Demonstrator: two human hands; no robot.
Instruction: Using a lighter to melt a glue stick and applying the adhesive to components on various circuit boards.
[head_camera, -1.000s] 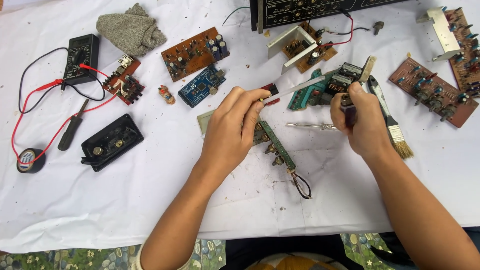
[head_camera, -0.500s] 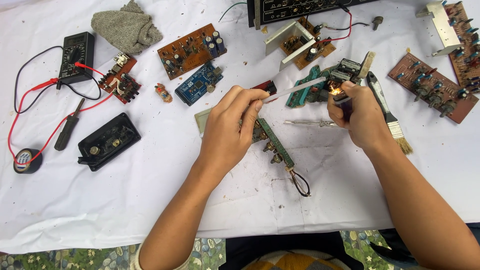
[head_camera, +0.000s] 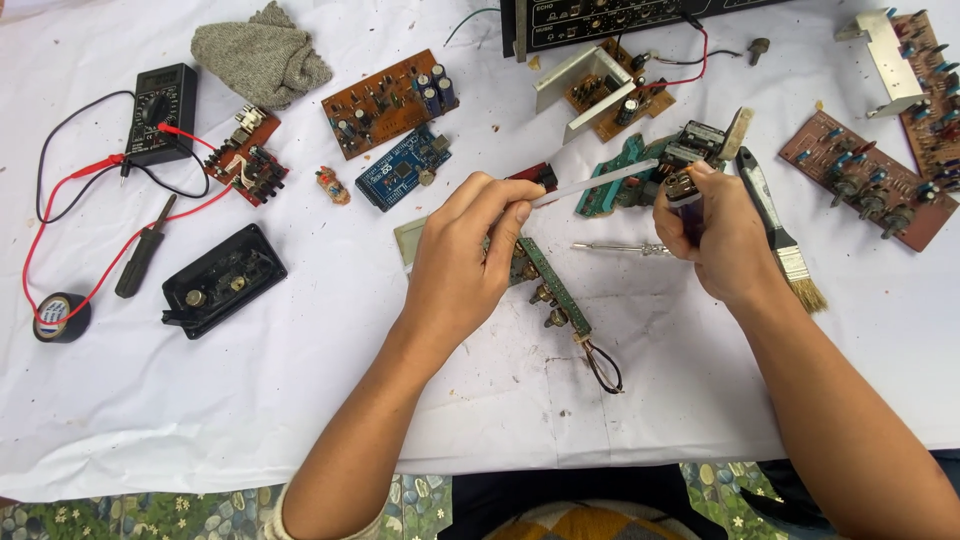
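My left hand (head_camera: 468, 262) pinches one end of a thin white stick (head_camera: 598, 181) that points up and right toward a teal circuit board (head_camera: 625, 172). My right hand (head_camera: 722, 238) is closed around a small lighter (head_camera: 684, 189), thumb on its top, held next to the stick's far end. Under my left hand lies a long green circuit board (head_camera: 553, 287) with knobs and a black wire loop (head_camera: 603, 368) at its lower end. A slim screwdriver (head_camera: 618, 247) lies between my two hands.
A white cloth (head_camera: 250, 400) covers the table. On it are a multimeter (head_camera: 160, 113) with red and black leads, black tape roll (head_camera: 62, 317), black box (head_camera: 223, 280), grey rag (head_camera: 262, 55), blue board (head_camera: 403, 180), several brown boards, a paintbrush (head_camera: 780, 235) and an amplifier panel (head_camera: 620, 14).
My right hand has shifted slightly with the lighter near the stick's tip. My left hand keeps the stick in much the same place.
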